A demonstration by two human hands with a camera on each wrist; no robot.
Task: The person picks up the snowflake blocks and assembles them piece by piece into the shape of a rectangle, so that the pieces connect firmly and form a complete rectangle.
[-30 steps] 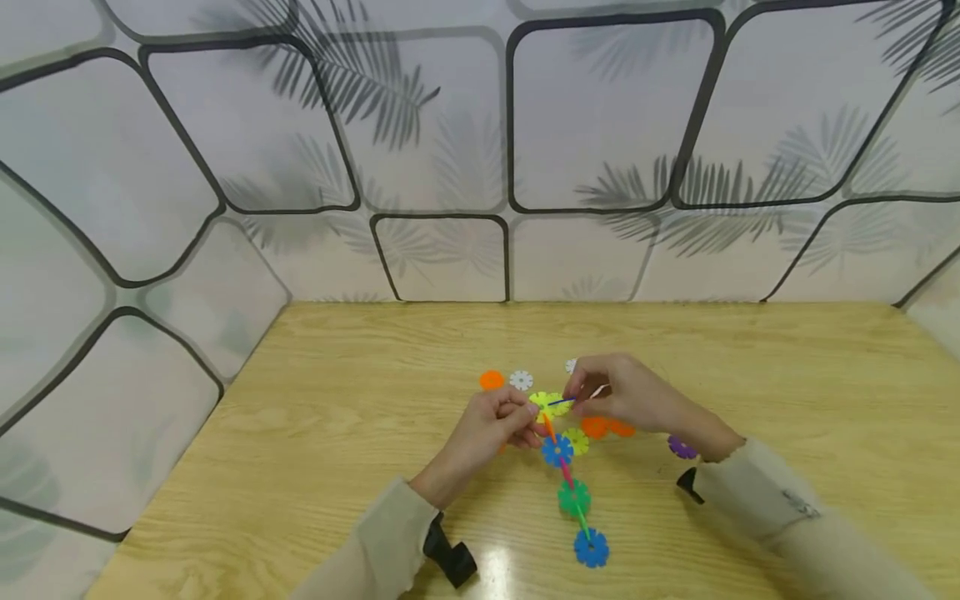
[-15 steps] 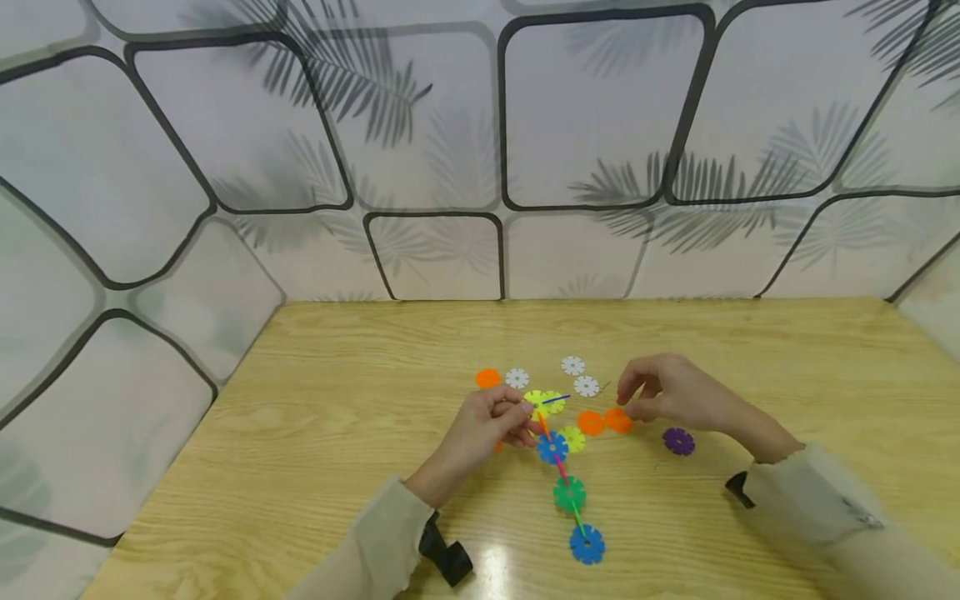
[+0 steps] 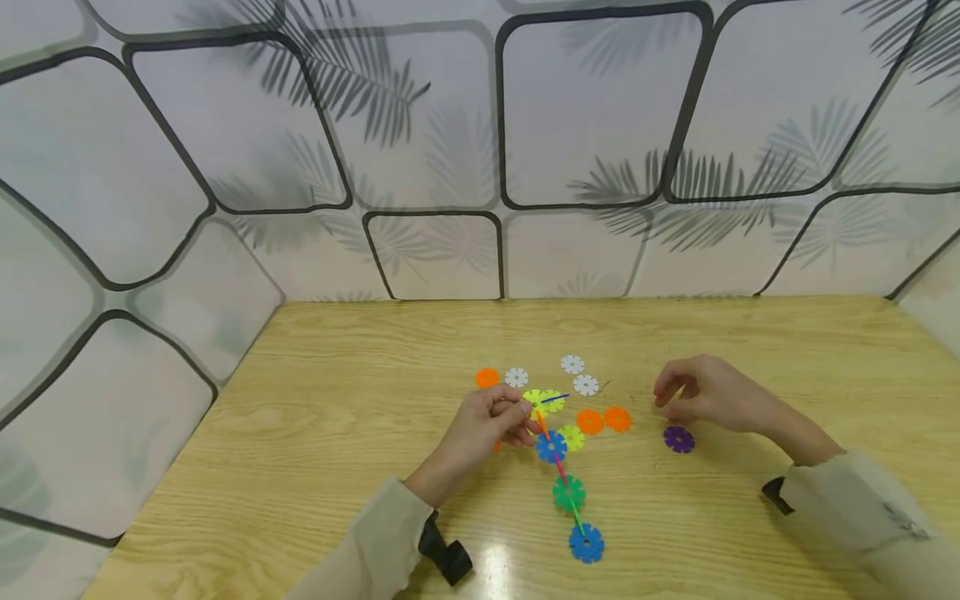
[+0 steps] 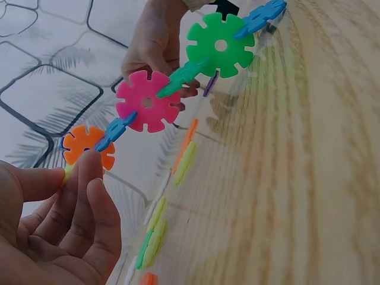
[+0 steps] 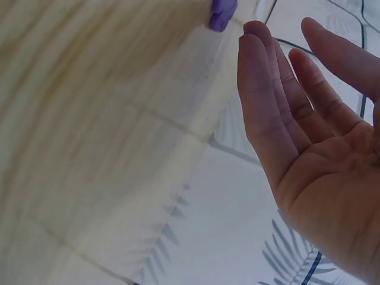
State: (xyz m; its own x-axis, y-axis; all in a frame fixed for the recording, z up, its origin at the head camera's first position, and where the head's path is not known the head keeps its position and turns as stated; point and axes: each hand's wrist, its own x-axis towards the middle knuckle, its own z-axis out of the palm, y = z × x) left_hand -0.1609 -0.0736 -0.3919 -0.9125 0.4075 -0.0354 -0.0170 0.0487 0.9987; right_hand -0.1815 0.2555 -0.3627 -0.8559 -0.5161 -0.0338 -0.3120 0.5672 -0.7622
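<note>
A chain of slotted snowflake discs hangs from my left hand [image 3: 487, 423]. Its thumb and fingertips pinch the yellow end disc [image 4: 67, 172]. An orange disc [image 4: 77, 145], a pink disc [image 4: 146, 102] and a green disc [image 4: 220, 47] belong to the chain, joined by blue and green ones set edge-on. A dark blue disc [image 3: 557, 397] sticks out sideways at the held end. My right hand [image 3: 708, 393] hovers beside and just above a loose purple disc [image 3: 678, 439], apart from it. In the right wrist view its fingers are loosely bent and hold nothing.
Loose discs lie on the wooden table [image 3: 337, 450]: two orange discs [image 3: 603, 420] side by side, white discs [image 3: 579, 375] behind them, and another orange disc [image 3: 487, 378] past my left hand. A patterned wall [image 3: 442, 258] borders the table's back.
My right hand has let go of the dark blue disc and moved right, past the orange discs, to near the purple one. The left hand keeps its pinch, almost still.
</note>
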